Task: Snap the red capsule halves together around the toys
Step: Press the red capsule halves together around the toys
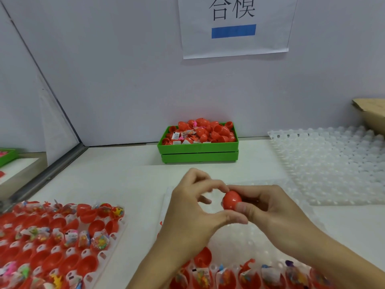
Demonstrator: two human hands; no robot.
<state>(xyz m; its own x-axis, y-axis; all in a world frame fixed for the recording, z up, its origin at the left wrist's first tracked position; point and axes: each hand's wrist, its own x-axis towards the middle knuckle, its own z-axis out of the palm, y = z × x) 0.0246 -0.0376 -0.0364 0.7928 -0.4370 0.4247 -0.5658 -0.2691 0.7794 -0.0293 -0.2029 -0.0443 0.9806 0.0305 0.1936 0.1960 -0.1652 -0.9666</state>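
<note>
Head view: glossy red capsule (231, 200) closed, egg-shaped; left hand (192, 207), right hand (268, 207) both pinching it.

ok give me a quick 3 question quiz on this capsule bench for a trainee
1. True or false: the green bin stands at the back of the table, against the wall.
2. What do the left hand and right hand hold between them?
A) a toy packet
B) a red capsule
C) a clear tray
3. Fill in: the stacked clear trays lie to the person's ____.

Key:
1. True
2. B
3. right
</note>
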